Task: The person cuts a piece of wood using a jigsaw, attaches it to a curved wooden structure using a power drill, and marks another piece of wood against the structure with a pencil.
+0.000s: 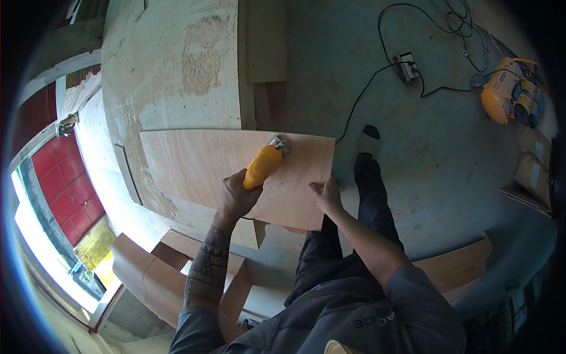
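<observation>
A plywood panel (206, 168) is lying with its left part over a worn, stained table (171, 71) and its right part reaching out beyond the table, above the concrete floor (424, 177). The hands are working apart: the left hand (237, 197) is closing around the rear of a yellow jigsaw (262, 167), while the right hand (327, 196) is bending its fingers at the panel's right end, near the near corner; whether it is pinching the wood cannot be told. The jigsaw is pointing away from the person, its metal base (280, 145) sitting at the panel's curved far edge. A narrow wood strip (127, 174) is lying on the table, just beside the panel's left end. Nearer the person than the panel, a curved wooden cabinet (147, 274) is standing to the left, and a shaped wooden board (454, 265) is showing to the right. Beyond the panel's right end, a black cord (355, 106) is running across the floor to a power strip (407, 68). Farther right of the panel, a yellow air compressor (500, 91) is standing above some cardboard boxes (533, 168) in the view.
</observation>
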The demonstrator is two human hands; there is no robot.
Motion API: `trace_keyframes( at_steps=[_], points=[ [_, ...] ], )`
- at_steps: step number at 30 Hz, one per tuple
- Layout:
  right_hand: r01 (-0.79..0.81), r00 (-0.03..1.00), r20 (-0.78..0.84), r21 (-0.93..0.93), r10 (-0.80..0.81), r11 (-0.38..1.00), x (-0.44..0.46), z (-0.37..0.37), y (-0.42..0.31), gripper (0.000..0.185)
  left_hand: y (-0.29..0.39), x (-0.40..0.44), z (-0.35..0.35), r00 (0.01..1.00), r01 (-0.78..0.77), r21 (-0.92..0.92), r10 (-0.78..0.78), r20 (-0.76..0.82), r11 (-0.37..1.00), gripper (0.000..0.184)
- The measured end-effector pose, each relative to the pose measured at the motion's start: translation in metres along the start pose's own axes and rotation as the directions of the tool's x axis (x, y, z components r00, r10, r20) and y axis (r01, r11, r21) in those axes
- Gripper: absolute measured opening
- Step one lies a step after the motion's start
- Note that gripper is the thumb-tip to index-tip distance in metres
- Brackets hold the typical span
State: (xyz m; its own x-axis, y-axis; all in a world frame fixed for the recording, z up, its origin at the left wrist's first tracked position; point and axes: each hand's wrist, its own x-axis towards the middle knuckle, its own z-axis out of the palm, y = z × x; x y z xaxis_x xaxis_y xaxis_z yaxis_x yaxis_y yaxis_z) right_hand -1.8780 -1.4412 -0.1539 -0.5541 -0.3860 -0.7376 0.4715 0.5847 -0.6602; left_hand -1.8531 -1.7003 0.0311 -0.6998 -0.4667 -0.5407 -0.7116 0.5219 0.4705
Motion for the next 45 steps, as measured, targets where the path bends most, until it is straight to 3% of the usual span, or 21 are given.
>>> trace_keyframes(
  at_steps=[10, 13, 21, 30, 36, 42, 45],
  points=[
    [-0.035, 0.999, -0.007, -0.08, 0.034, 0.996, -0.009, -0.009, -0.023, 0.042, 0.015, 0.01, -0.008, 0.998, -0.034, 0.031, 0.033, 0.044, 0.999, 0.022],
    [-0.062, 0.998, 0.014, 0.123, 0.06, 0.991, -0.007, -0.005, -0.016, 0.041, 0.016, 0.012, -0.009, 0.998, -0.045, 0.029, 0.043, 0.055, 0.999, 0.022],
    [-0.051, 0.999, -0.006, 0.037, 0.051, 0.998, -0.007, -0.004, -0.015, 0.041, 0.02, 0.019, -0.01, 0.992, -0.093, 0.04, 0.089, 0.092, 0.995, 0.02],
    [-0.058, 0.998, 0.011, 0.079, 0.057, 0.995, -0.006, -0.005, -0.008, 0.042, 0.007, 0.004, -0.006, 0.997, 0.006, -0.064, -0.001, 0.072, 0.998, 0.021],
    [-0.083, 0.996, 0.014, -0.017, 0.083, 0.996, -0.008, -0.012, -0.02, 0.043, -0.004, -0.016, -0.003, 0.99, 0.126, -0.112, -0.118, 0.077, 0.986, 0.021],
    [0.023, 0.999, -0.039, -0.02, -0.024, 1.0, -0.009, -0.008, -0.014, 0.037, -0.009, -0.009, -0.005, 0.997, 0.035, -0.067, -0.03, 0.077, 0.997, 0.02],
    [-0.014, 1.0, -0.021, 0.017, 0.015, 1.0, -0.009, -0.008, -0.016, 0.037, -0.004, -0.004, -0.007, 0.998, 0.012, -0.077, -0.007, 0.07, 0.997, 0.019]
  ],
)
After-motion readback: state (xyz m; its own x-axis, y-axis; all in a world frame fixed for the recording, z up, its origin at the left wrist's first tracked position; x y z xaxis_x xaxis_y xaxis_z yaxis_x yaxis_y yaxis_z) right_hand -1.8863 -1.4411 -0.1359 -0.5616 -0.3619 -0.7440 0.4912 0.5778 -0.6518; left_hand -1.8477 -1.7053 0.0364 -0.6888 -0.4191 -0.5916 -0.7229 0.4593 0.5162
